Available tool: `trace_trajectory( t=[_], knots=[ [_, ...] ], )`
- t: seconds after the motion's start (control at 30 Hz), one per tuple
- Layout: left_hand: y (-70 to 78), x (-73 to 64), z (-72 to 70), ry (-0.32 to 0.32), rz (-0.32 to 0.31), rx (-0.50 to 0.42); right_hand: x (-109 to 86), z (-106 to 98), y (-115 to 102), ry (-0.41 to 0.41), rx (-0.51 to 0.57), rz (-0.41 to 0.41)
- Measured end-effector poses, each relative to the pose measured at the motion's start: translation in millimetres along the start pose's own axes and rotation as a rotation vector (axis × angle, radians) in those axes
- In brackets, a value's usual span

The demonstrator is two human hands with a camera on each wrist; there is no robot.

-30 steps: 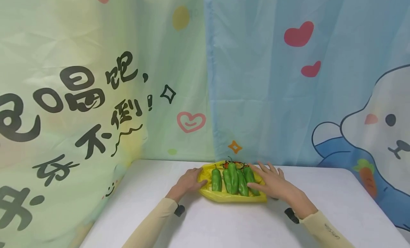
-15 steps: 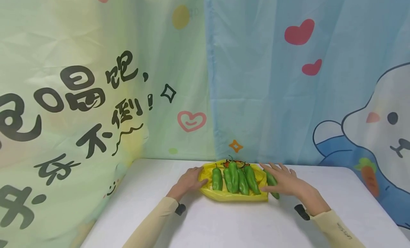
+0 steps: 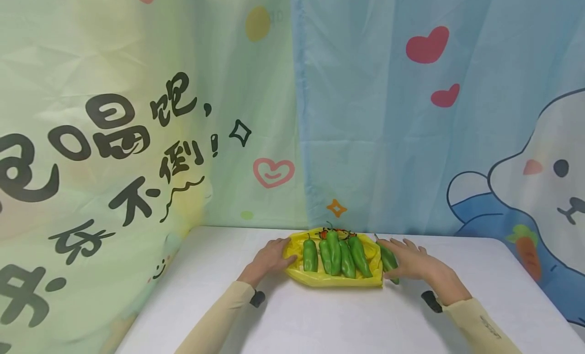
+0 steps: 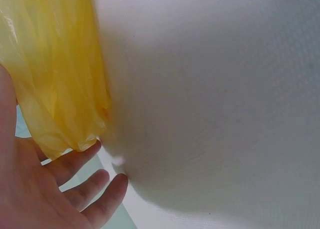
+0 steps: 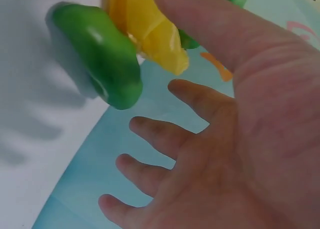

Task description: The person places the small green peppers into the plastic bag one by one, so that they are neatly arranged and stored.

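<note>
A yellow plastic bag (image 3: 315,281) lies spread on the table with several green peppers (image 3: 333,253) side by side on it. My left hand (image 3: 270,257) rests at the bag's left edge, thumb toward the front. In the left wrist view its fingers are fairly straight and touch the yellow plastic. Just off the bag's right edge lies one more green pepper (image 3: 389,262). Over that pepper is my right hand (image 3: 413,260), its fingers spread. The right wrist view shows this pepper (image 5: 100,56) apart from the fingers, while the thumb passes in front of the bag (image 5: 155,34).
The white table (image 3: 329,321) extends in front of the bag and to both sides. Close behind its far edge hangs a printed curtain (image 3: 347,115). Dark cameras are worn on both wrists.
My right hand has shifted right, from above the peppers on the bag to the loose pepper beside it, which has come into sight. The left hand has stayed put.
</note>
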State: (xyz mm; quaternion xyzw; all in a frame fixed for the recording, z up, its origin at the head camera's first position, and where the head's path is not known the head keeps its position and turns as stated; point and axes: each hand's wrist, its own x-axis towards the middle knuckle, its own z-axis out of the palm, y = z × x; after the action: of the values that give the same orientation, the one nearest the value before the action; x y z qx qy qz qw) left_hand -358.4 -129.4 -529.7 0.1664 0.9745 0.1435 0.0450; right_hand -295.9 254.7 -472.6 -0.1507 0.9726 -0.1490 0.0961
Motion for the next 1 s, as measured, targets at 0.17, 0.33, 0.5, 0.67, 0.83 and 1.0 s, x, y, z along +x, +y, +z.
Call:
trace_trajectory(
  t=[0.17,0.33,0.5,0.67,0.83,1.0],
  knots=[
    [0.7,-0.5,-0.5,0.0,0.002,-0.002,4.3,2,4,-0.022,-0.012,0.019],
    [1.1,-0.8,-0.5,0.008,0.01,-0.004,8.6,4,5,-0.025,-0.015,0.014],
    [1.4,-1.9,-1.0,0.007,0.008,-0.008,14.4,7,6,-0.05,0.018,0.038],
    [0.5,-0.9,0.3,0.005,-0.003,0.0,21.2,12,9,-0.08,0.073,0.058],
    [0.0,-0.7,0.7,0.008,-0.002,0.007,24.7,17,13,-0.105,0.114,0.061],
    [0.2,-0.7,0.2,0.005,-0.001,0.005,27.6,20,15,-0.089,0.112,0.057]
  ],
)
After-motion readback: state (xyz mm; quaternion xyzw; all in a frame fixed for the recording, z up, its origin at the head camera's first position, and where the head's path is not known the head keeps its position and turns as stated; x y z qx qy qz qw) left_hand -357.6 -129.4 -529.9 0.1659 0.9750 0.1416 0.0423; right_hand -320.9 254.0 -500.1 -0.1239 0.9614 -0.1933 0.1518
